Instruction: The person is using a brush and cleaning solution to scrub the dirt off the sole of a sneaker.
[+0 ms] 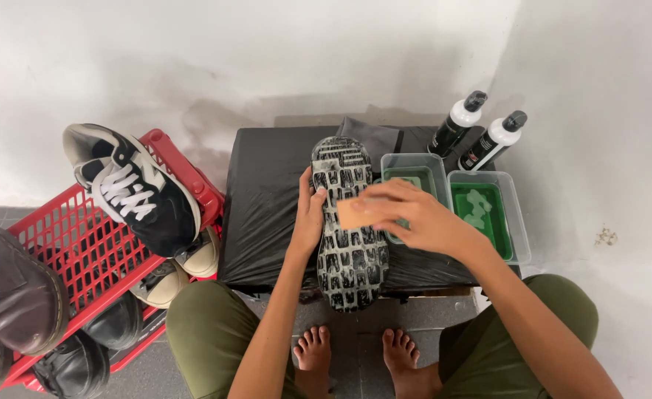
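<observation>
- Shoe [348, 222] lies sole-up on the black-covered bench [267, 207], in front of me.
- My left hand [309, 218] is clamped on the shoe's left edge.
- My right hand [414, 214] pinches a tan sponge [355, 213] against mid-sole.
- I judge scrubbing midway: sole treads look soapy, not rinsed.
- Green-water tubs [488, 210] sit right of the shoe; more shoes in the red basket [67, 244] to its left.

Bright, even light; soft shadows; edges bowed.

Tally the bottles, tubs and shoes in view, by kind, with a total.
Bottles: 2
Clear tubs: 2
Shoe held sole-up by left hand, with right hand on it: 1
Shoes and boots at the red basket: at least 7
Total: at least 12
</observation>
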